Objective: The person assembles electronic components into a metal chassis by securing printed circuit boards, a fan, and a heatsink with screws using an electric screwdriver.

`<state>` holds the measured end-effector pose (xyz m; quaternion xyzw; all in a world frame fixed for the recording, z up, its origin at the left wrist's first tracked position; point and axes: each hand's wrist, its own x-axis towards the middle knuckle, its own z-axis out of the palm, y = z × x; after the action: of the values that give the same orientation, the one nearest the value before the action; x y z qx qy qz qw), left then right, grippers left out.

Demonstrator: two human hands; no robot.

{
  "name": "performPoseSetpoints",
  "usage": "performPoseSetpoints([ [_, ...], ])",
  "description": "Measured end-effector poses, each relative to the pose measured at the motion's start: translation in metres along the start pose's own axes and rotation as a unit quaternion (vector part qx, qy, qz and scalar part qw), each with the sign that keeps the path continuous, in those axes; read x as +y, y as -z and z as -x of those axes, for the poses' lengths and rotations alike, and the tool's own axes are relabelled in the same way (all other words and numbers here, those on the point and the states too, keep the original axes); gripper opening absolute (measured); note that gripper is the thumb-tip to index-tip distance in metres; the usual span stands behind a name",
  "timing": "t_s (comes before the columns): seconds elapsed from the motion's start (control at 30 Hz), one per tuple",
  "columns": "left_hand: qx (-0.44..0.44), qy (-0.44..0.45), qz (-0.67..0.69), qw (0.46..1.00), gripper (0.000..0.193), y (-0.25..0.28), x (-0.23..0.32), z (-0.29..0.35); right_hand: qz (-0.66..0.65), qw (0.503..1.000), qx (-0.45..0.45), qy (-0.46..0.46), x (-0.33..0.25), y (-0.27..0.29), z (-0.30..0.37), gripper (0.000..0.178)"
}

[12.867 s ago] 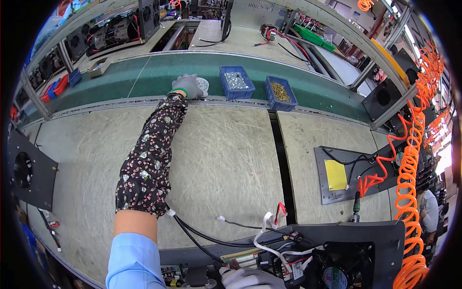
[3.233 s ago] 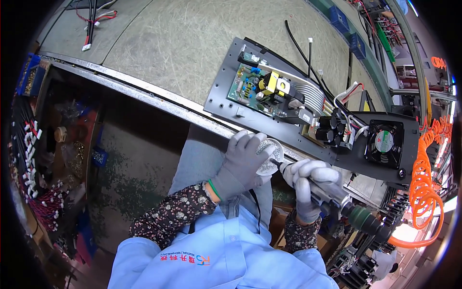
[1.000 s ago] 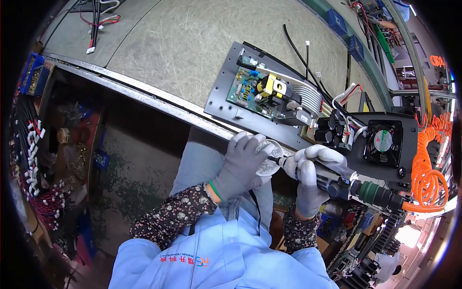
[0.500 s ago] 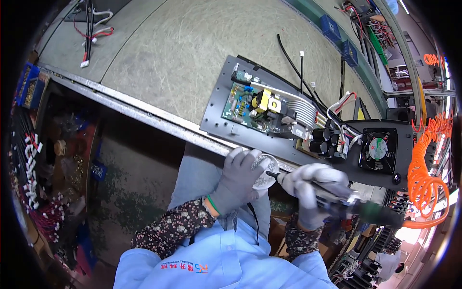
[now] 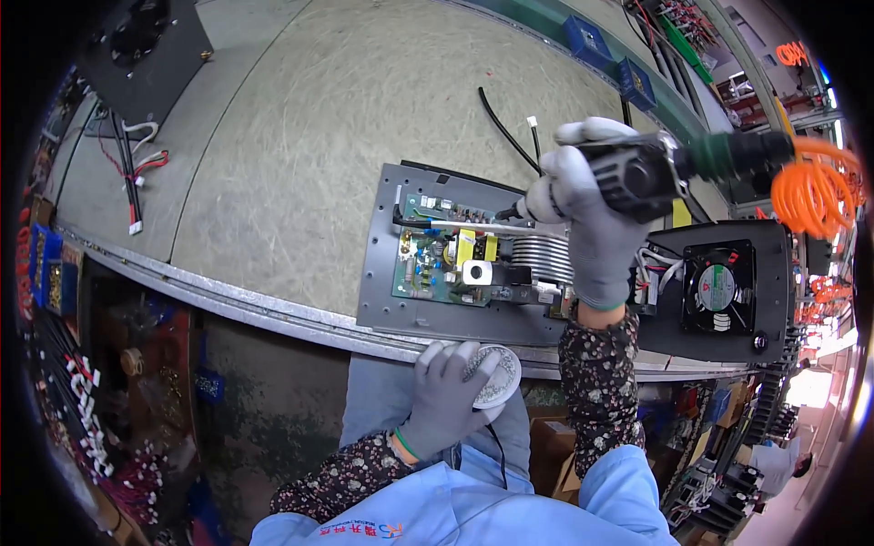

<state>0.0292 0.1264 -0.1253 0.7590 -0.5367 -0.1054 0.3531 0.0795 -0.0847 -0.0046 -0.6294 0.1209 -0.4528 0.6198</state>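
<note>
My left hand [image 5: 442, 400], in a grey glove, grips a round white dish [image 5: 499, 380] full of small silvery screws, just below the bench's front edge. In my gloved right hand [image 5: 601, 241] is a black air screwdriver [image 5: 633, 177], held sideways over the far side of the open chassis. Its tip [image 5: 506, 215] points left, above the far edge of a green circuit board [image 5: 411, 282]; whether it touches anything I cannot tell. That board sits on a dark grey metal plate [image 5: 378, 273] with a silvery coil [image 5: 542, 259] beside it. My right hand and forearm hide part of the chassis.
A black fan [image 5: 719, 288] is mounted in the panel at the right. An orange coiled hose [image 5: 815, 196] runs from the screwdriver. Another dark fan housing [image 5: 150, 68] with cables stands far left. Blue bins [image 5: 587, 41] line the back rail; wire bundles [image 5: 82, 400] hang at left.
My right hand has carried the screwdriver from beside the screw dish up and over the chassis. The left hand still holds the dish. The whole view has shifted.
</note>
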Motion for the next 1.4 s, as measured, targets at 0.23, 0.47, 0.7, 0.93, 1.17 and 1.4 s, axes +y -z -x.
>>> performPoseSetpoints([
  [0.23,-0.008,0.003,0.002,1.000,0.063,0.005,0.005,-0.001,0.012,1.000,-0.008,-0.013,0.017,0.006,-0.008,0.026],
  [0.47,-0.011,0.008,-0.007,1.000,0.064,0.003,0.001,0.002,0.073,0.997,-0.028,0.021,0.031,0.006,-0.007,0.025],
  [0.7,0.007,-0.015,-0.017,1.000,0.065,0.006,0.003,-0.005,0.039,0.999,-0.008,0.010,0.035,0.008,-0.013,0.030],
  [0.93,0.026,-0.010,-0.044,0.999,0.071,-0.002,-0.001,-0.001,-0.112,0.991,0.005,0.072,-0.018,0.004,-0.003,0.031],
  [1.17,0.036,-0.046,-0.054,0.997,0.070,-0.006,0.007,-0.002,-0.227,0.963,-0.146,0.009,-0.198,0.080,0.074,0.026],
  [1.4,0.021,-0.033,-0.068,0.997,0.070,0.009,0.005,-0.001,-0.019,0.979,-0.006,0.201,-0.241,0.233,0.184,0.035],
])
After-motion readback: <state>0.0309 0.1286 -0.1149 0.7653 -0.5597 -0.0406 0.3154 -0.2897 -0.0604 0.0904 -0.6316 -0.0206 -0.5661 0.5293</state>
